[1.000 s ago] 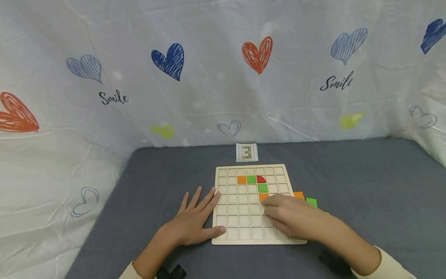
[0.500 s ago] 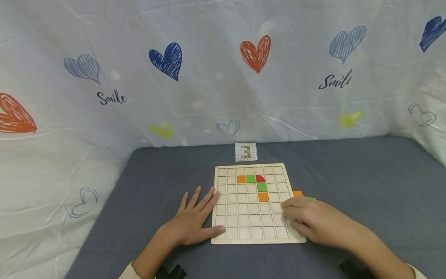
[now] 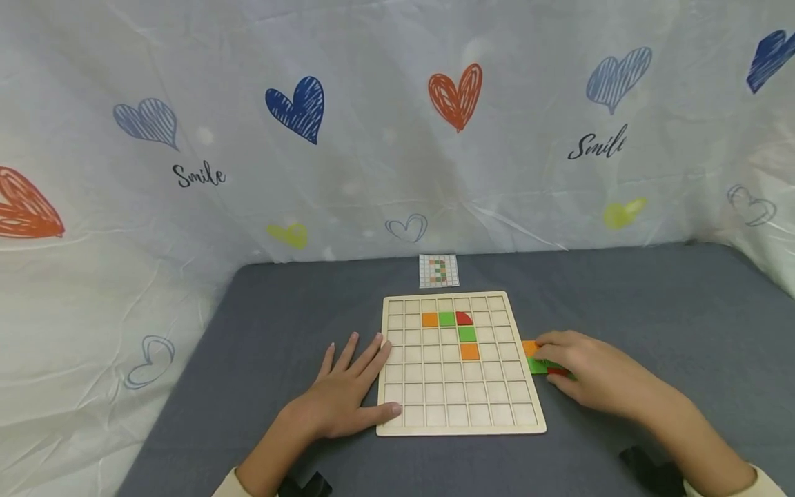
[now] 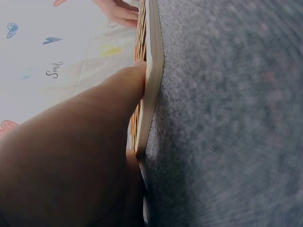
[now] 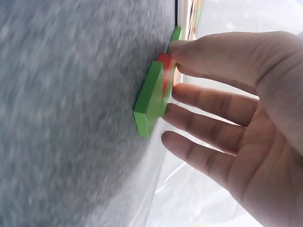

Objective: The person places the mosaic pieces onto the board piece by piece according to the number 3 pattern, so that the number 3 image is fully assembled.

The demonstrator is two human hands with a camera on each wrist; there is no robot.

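Note:
My left hand (image 3: 338, 407) lies with spread fingers on the left edge of the wooden grid board (image 3: 435, 373); its thumb rests on the board's rim (image 4: 154, 61) in the left wrist view. The board holds an orange square (image 3: 430, 319), a green square (image 3: 446, 319) and a red quarter-round piece (image 3: 464, 318) in a row, with a green square (image 3: 467, 334) and an orange square (image 3: 469, 351) below. Right of the board, my right hand (image 3: 599, 376) touches loose pieces, its fingers bent loosely around orange (image 3: 530, 348), green (image 5: 149, 101) and red (image 5: 166, 78) ones.
A small card (image 3: 439, 270) with a coloured grid pattern lies behind the board on the grey cloth (image 3: 298, 310). A white curtain (image 3: 373, 159) with printed hearts hangs at the back. Black straps or devices (image 3: 652, 473) show near both wrists.
My right hand has moved off the board to the right, from the lower orange square, which is now uncovered, to the loose pieces. My left hand has stayed put.

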